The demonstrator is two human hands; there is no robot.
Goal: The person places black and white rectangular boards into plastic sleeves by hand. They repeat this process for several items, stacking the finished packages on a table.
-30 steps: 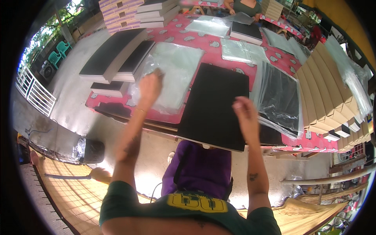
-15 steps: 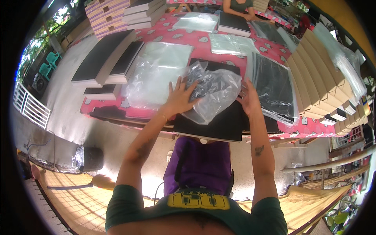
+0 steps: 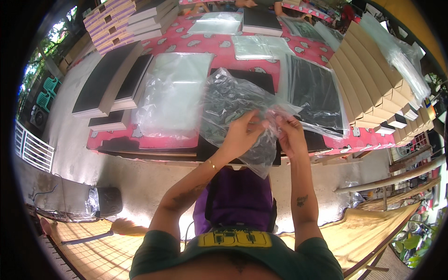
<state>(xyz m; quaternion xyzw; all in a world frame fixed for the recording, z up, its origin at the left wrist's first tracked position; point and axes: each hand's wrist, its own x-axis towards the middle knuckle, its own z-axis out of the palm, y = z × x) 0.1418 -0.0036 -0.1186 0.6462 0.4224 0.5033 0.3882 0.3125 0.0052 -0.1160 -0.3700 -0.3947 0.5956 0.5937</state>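
Observation:
A clear plastic bag (image 3: 231,100) lies crumpled over a black flat board or cover (image 3: 256,80) at the table's near edge. My left hand (image 3: 243,134) pinches the bag's right part with bent fingers. Close beside it, my right hand (image 3: 291,135) grips the bag's gathered edge between thumb and fingers. One corner of the bag hangs past the table edge, above my purple-covered lap. Left of the bag rests a stack of clear plastic sleeves (image 3: 172,93). On its right, a black item in clear plastic (image 3: 315,95) lies flat.
Thick black-covered books (image 3: 109,77) stand at the left edge, with taller stacks (image 3: 112,23) behind. A leaning row of brown cardboard pieces (image 3: 368,84) fills the right side. Across the pink patterned table (image 3: 179,42) sits another person (image 3: 261,3), beyond more sleeves and a black book (image 3: 261,21).
The bag has gone from bunched up to more spread out and nearer me. Both hands have come together on its right part, and my right hand has taken hold of it. The view shifted slightly.

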